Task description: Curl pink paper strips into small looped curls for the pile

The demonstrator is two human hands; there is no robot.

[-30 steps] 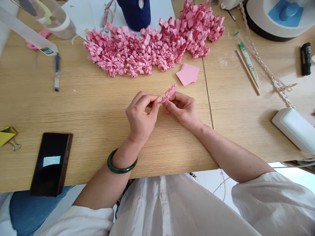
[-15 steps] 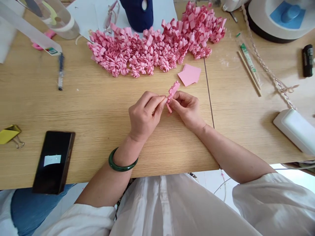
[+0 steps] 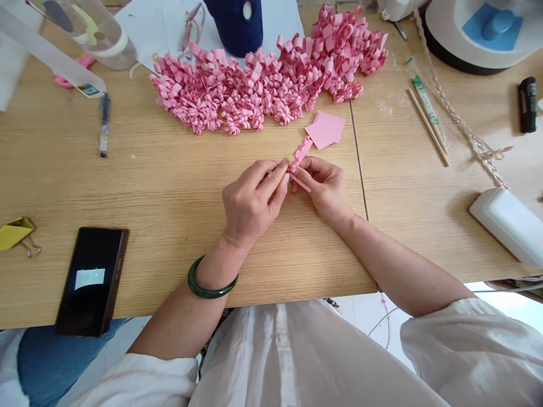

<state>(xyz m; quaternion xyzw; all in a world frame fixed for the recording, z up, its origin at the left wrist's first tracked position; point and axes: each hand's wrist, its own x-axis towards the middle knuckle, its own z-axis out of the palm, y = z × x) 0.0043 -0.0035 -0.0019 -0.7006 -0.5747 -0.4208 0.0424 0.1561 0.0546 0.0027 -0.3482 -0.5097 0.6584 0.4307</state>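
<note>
Near the middle of the table, a small pink paper piece [image 3: 301, 153] with curled strips along one edge is pinched between my two hands. My left hand [image 3: 255, 200] closes its thumb and fingertips on its lower left end. From the right, my right hand [image 3: 324, 186] grips the same piece, and a narrow loose strip sticks out across its thumb. Flat pink paper sheets [image 3: 326, 130] lie stacked just beyond the piece. Farther back spreads a long heap of curled pink paper pieces [image 3: 254, 85].
A phone [image 3: 91, 280] and yellow binder clip [image 3: 17, 233] lie at left, with a pen [image 3: 104, 125] beyond. Behind the heap stands a dark blue container [image 3: 237, 28]. Wooden sticks [image 3: 428, 129], a braided cord [image 3: 453, 116] and a white block [image 3: 509, 226] are at right.
The narrow strip that hung down between my hands now points to the lower right across my right thumb. My left fingers have shifted slightly on the paper piece.
</note>
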